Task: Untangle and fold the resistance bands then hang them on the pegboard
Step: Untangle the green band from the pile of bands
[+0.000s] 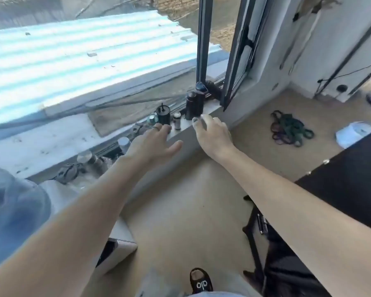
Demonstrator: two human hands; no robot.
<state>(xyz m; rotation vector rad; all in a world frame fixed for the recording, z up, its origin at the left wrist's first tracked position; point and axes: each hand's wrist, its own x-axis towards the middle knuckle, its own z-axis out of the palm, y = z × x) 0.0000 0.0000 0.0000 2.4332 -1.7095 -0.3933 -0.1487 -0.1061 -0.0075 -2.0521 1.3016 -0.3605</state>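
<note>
A low window sill [204, 118] runs from lower left to upper right, crowded with small things: a tall black cylinder [193, 106] near the window frame [202, 41], a black canister [163, 114] with a stem on top, a small white-capped bottle [177, 121], and several silver-lidded jars [124, 142] farther left. Beyond the glass lies a corrugated roof [73, 54]. A dark desk [351, 168] fills the right edge, with a white object [353, 133] just past its corner.

Both arms stretch out toward the sill. The left hand [152, 144] hovers over the sill's edge with fingers spread and relaxed, gripping nothing; a ring sits on one finger. The right hand [212, 131] rests with its fingertips on the sill beside the tall black cylinder, fingers loosely bent, holding nothing.

The resistance bands [289, 129] lie on the tan floor [180, 200] in a tangled heap of dark green, purple and black loops, well to the right of the right hand and apart from both hands, near the wall corner. The heap is spread slightly longer from upper left to lower right, with no single clear direction.

A slippered foot [200, 280] shows at the bottom.
</note>
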